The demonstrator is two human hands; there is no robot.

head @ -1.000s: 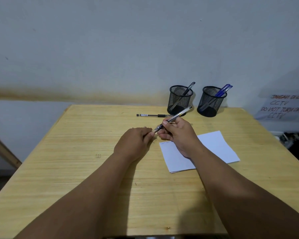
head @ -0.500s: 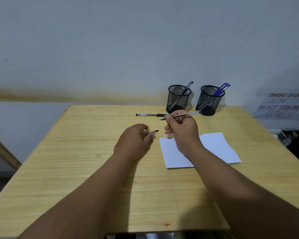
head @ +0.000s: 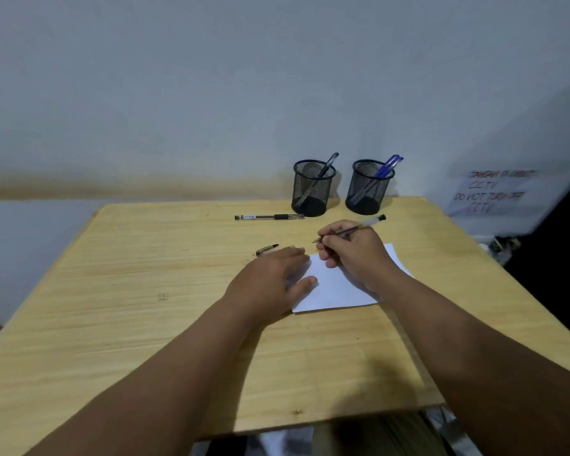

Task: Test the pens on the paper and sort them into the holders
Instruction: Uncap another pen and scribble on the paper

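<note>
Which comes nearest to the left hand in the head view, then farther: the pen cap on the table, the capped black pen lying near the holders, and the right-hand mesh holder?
Measured from the left hand:
1. Pen cap, on the table just beyond the fingertips.
2. Capped black pen, lying farther back, by the left holder's base.
3. Right-hand mesh holder, at the far right near the wall.
</note>
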